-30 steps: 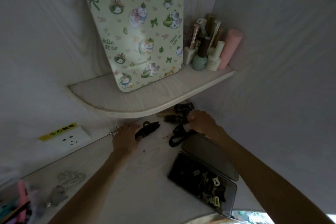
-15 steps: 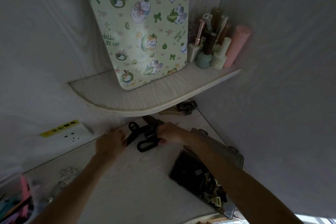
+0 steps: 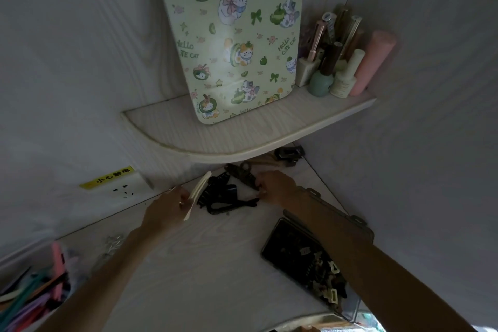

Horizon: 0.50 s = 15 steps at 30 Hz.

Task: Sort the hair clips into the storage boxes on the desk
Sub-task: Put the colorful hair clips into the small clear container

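Observation:
A cluster of black hair clips (image 3: pixel 226 195) lies on the pale desk (image 3: pixel 210 264) under a corner shelf. My left hand (image 3: pixel 167 206) grips a long cream clip (image 3: pixel 196 194) at the cluster's left side. My right hand (image 3: pixel 275 187) touches the dark clips on the right, fingers closed on a slim black one (image 3: pixel 244 175). An open dark storage box (image 3: pixel 304 259) holding several small clips sits on the desk to the right, partly hidden by my right forearm. More dark clips (image 3: pixel 289 155) lie in the back corner beneath the shelf.
The corner shelf (image 3: pixel 242 140) overhangs the clips and carries a cat-print board (image 3: pixel 234 35) and several nail polish bottles (image 3: pixel 334 70). A wall socket (image 3: pixel 121 183) sits at the left. Coloured clips fill a container (image 3: pixel 29 299) at the bottom left. Walls close in on both sides.
Both hands dragged the dark clips out from under the shelf toward the desk's middle. My left hand now holds a cream clip that was not visible before. The view shifted slightly.

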Motion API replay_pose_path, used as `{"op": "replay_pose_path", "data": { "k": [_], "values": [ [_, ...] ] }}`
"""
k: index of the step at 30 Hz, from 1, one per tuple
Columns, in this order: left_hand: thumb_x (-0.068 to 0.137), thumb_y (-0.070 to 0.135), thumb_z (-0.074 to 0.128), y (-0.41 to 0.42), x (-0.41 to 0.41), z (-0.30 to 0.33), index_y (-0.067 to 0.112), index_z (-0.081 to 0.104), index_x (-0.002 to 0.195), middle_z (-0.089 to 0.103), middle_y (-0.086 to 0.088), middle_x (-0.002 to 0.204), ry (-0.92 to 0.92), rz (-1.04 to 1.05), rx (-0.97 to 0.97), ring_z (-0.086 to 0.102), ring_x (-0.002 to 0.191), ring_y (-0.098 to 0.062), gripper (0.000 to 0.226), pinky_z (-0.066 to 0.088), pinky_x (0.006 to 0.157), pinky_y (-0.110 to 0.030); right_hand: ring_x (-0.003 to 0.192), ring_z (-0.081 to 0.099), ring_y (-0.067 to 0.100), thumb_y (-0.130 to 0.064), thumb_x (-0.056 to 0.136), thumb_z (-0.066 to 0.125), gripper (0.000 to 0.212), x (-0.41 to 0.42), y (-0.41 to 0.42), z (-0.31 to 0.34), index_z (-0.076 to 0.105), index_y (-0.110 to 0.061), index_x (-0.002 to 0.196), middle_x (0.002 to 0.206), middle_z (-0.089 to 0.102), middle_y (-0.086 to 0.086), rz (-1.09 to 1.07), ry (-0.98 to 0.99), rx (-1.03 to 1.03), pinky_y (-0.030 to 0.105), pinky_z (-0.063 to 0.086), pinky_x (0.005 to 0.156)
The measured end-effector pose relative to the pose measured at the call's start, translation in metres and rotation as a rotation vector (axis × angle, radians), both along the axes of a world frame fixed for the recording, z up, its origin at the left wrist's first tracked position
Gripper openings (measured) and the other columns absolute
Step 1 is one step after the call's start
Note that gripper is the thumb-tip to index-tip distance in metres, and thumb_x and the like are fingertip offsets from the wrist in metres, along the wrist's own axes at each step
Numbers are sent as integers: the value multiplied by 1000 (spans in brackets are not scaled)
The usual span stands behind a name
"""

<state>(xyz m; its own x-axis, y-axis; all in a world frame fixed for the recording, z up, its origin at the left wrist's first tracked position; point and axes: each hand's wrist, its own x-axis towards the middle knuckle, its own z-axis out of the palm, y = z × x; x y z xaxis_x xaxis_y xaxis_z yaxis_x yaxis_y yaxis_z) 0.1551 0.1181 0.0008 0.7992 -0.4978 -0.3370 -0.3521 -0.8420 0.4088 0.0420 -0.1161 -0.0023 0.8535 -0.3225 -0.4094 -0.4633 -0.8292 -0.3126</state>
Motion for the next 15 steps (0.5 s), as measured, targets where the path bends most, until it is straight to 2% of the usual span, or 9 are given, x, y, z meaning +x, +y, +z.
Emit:
{"op": "replay_pose_path", "data": {
  "k": [7,9,12,15],
  "values": [
    [92,27,54,8,-1,-1,15,59,100,69,-2,104,63,77,-65,63,100,-22,16,49,87,-39,107,56,28,-18,91,51,23,6,26,-3,61,-9,109,117,61,12,67,-29,13,31,44,83],
    [92,25,54,6,-3,-2,12,60,102,68,-4,105,79,71,-77,63,101,-23,18,49,87,-39,108,54,30,-14,93,45,25,2,23,2,59,-7,113,118,60,15,90,-28,-3,34,44,84],
    [92,22,54,-4,-9,-4,7,59,105,66,-9,108,168,57,-126,61,104,-26,20,48,90,-40,114,48,30,-17,97,39,31,-4,13,10,58,-12,120,122,58,13,68,-63,-42,37,40,90],
    [92,27,52,-10,-16,-5,14,59,106,63,-7,114,173,90,-96,58,109,-27,21,45,92,-39,118,47,29,-19,99,35,34,-12,7,22,56,-10,124,128,56,13,-25,-120,-6,35,40,94]
  ]
}}
